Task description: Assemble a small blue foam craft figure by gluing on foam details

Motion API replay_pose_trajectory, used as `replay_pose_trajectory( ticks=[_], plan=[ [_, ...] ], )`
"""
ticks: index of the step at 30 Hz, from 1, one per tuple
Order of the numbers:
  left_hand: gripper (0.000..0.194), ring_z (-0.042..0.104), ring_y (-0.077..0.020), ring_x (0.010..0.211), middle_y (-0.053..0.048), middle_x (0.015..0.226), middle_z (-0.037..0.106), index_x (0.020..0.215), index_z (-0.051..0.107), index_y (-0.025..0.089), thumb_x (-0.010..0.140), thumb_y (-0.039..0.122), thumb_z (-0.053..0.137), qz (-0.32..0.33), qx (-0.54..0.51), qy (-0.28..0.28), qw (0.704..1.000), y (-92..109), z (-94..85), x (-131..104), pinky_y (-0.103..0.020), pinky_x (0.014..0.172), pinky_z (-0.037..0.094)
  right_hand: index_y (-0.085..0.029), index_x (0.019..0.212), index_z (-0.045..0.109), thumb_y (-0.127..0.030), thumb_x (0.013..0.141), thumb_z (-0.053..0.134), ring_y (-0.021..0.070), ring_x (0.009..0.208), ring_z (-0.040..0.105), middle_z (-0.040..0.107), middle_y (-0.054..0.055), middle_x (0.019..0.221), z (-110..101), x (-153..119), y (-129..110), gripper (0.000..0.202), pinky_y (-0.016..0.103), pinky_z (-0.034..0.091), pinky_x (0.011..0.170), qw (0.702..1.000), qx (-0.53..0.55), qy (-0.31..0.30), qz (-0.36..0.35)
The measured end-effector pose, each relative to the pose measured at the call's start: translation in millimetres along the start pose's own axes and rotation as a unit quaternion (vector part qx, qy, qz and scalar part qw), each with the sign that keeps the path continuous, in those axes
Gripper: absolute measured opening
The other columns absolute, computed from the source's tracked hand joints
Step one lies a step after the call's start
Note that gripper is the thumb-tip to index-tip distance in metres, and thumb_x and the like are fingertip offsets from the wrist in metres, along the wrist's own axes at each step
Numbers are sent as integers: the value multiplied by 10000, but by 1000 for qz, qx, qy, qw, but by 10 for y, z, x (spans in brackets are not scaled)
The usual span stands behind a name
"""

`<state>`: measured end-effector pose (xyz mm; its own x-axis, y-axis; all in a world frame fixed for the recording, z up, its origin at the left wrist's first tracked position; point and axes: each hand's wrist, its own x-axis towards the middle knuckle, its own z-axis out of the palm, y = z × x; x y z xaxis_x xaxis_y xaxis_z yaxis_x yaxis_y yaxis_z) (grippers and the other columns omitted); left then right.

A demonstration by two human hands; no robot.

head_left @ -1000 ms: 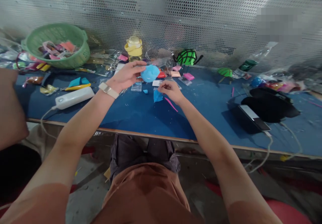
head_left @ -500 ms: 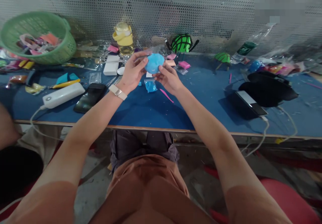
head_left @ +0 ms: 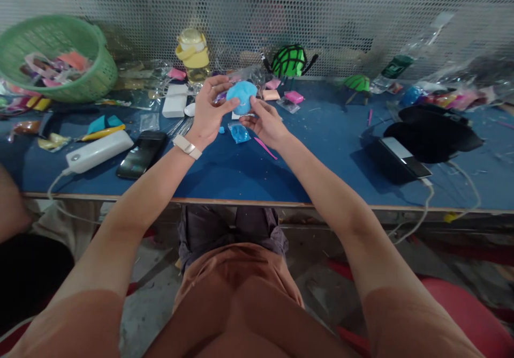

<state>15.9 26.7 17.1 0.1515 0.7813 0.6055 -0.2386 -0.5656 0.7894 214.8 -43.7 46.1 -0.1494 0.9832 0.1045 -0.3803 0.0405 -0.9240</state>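
- A blue tabletop (head_left: 325, 149) runs across the scene from left to right, its near edge a thin, pale brown strip; small flecks are scattered over the surface.
- Behind its far side stands a grey perforated metal wall (head_left: 337, 4), dotted with small holes.
- Below the near edge, a grey floor (head_left: 148, 304) shows, with a red stool (head_left: 458, 315) at the near right.
- At the left edge, part of another person (head_left: 14, 205) comes into view.
- The blue round piece (head_left: 242, 91) is held up over the middle of the tabletop, toward the far side.
- The left hand's (head_left: 209, 112) grip is clamped on its left part, thumb across the front; the right hand's (head_left: 270, 122) grip pinches its right edge.
- Just nearer lie a clear packet of blue material (head_left: 240, 132) and a slim pink tool (head_left: 265, 148).
- Far left sits a green basket (head_left: 105, 66) of colourful packets; far right, a clear bottle (head_left: 397, 67) leans.
- Near left, a white device (head_left: 99, 151) lies beside a black phone (head_left: 141, 154).
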Motion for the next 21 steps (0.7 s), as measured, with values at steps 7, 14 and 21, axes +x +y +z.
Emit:
replay_pose_trajectory(
  ticks=[7, 14, 21],
  plan=[
    [818, 680, -402, 1586, -96, 1472, 766, 1350, 727, 340, 750, 701, 1150, 37, 60, -27, 997, 58, -21, -1, -556, 1240, 673, -290, 1019, 676, -695, 928, 1022, 118, 694, 778, 654, -80, 731, 7, 20, 12, 541, 229, 660, 628, 1000, -14, 20, 3],
    [915, 694, -403, 1579, -94, 1494, 757, 1383, 704, 331, 726, 823, 1107, 21, 46, -15, 999, -89, -2, -14, -573, 1275, 644, -279, 1265, 660, -854, 966, 897, 142, 796, 803, 771, -13, 985, -109, 134, 206, 690, 276, 682, 688, 991, -92, 74, -58],
    [844, 674, -404, 1595, -112, 1455, 798, 1271, 731, 315, 691, 770, 1143, 4, 69, 62, 996, 60, 47, -53, -564, 1230, 663, -334, 1320, 762, -685, 968, 968, 352, 1457, 746, 768, 105, 1482, -82, -95, 57, 539, 469, 753, 1073, 937, -256, 110, -213]
  ],
)
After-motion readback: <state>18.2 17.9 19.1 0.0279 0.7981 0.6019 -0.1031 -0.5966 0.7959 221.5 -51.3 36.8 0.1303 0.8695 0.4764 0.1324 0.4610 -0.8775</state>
